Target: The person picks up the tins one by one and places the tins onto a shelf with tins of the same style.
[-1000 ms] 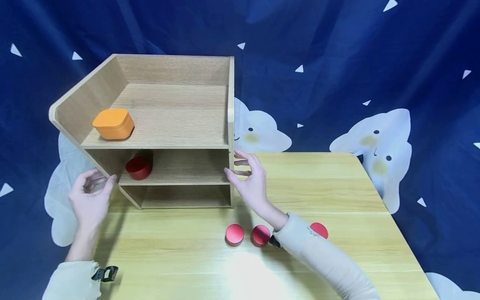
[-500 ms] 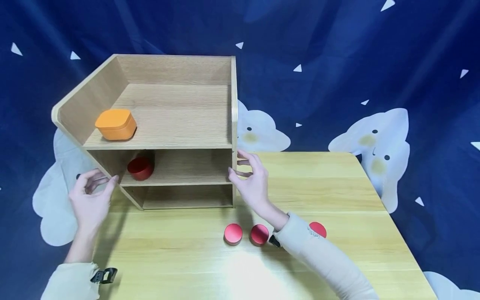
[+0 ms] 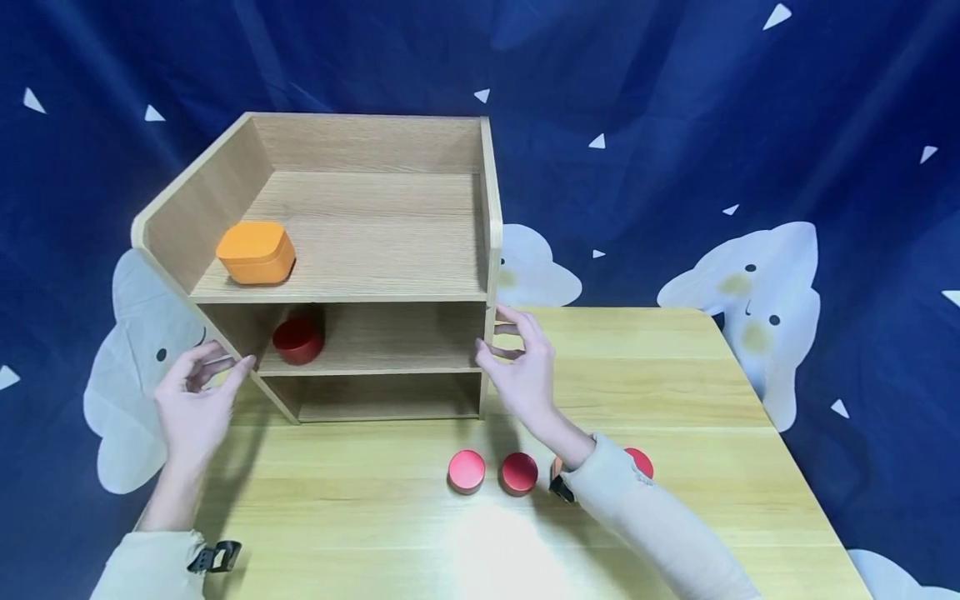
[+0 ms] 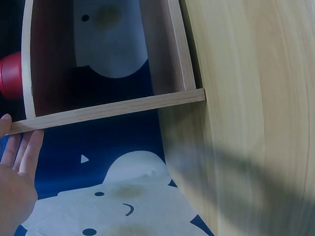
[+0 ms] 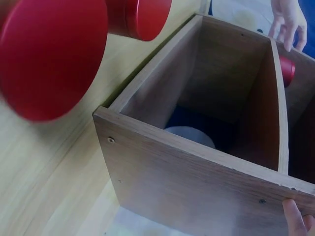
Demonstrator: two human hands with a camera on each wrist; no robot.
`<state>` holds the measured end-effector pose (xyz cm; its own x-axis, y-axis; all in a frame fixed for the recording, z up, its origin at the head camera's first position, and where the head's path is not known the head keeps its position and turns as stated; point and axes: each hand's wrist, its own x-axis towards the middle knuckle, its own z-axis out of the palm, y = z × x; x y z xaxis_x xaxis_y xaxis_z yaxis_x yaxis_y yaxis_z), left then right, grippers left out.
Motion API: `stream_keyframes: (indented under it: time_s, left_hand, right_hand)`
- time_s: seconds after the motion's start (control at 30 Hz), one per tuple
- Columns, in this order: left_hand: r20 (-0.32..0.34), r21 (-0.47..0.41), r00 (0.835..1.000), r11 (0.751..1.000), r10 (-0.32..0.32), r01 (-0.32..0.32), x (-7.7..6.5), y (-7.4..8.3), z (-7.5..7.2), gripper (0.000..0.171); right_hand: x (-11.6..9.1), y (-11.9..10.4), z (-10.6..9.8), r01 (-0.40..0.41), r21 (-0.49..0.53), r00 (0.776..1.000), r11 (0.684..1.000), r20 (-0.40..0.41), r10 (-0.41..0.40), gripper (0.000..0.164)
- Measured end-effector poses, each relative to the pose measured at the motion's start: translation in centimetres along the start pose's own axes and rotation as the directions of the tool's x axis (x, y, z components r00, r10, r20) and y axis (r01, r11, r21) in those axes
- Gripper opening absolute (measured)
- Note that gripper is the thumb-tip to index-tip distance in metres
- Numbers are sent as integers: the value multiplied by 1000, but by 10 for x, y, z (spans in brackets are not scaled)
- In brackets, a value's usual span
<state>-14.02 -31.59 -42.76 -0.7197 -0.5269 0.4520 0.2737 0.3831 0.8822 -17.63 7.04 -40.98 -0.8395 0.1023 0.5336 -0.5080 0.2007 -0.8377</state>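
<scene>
A wooden shelf unit [image 3: 375, 233] stands on the table between both hands. My left hand [image 3: 197, 408] holds its left side panel, thumb on the front edge and fingers on the outer face, as the left wrist view shows. My right hand [image 3: 525, 375] holds the right panel, its thumb at the front edge and fingers along the outside; only fingertips [image 5: 294, 219] show in the right wrist view. An orange lidded box [image 3: 257, 254] sits on the top shelf at the left. Below it, a red round tin [image 3: 298, 342] stands in the middle compartment.
Red round tins, one at the centre [image 3: 467, 472] and another beside it [image 3: 519, 473], stand on the wooden table [image 3: 360, 508] before the shelf. A third red tin [image 3: 639, 461] is partly hidden by the right sleeve. A blue curtain [image 3: 637, 100] hangs behind.
The shelf unit has slid to the right, carrying the orange box and the red tin inside it. Both hands have moved right with it. The tins on the table have stayed put.
</scene>
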Motion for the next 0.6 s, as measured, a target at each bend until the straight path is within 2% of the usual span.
stream_keyframes:
  time_s: [0.6]
  left_hand:
    - [103, -44, 994, 998, 41, -37, -17, 11, 22, 34]
  right_hand:
    - [1, 7, -33, 56, -46, 997, 997, -54, -59, 46]
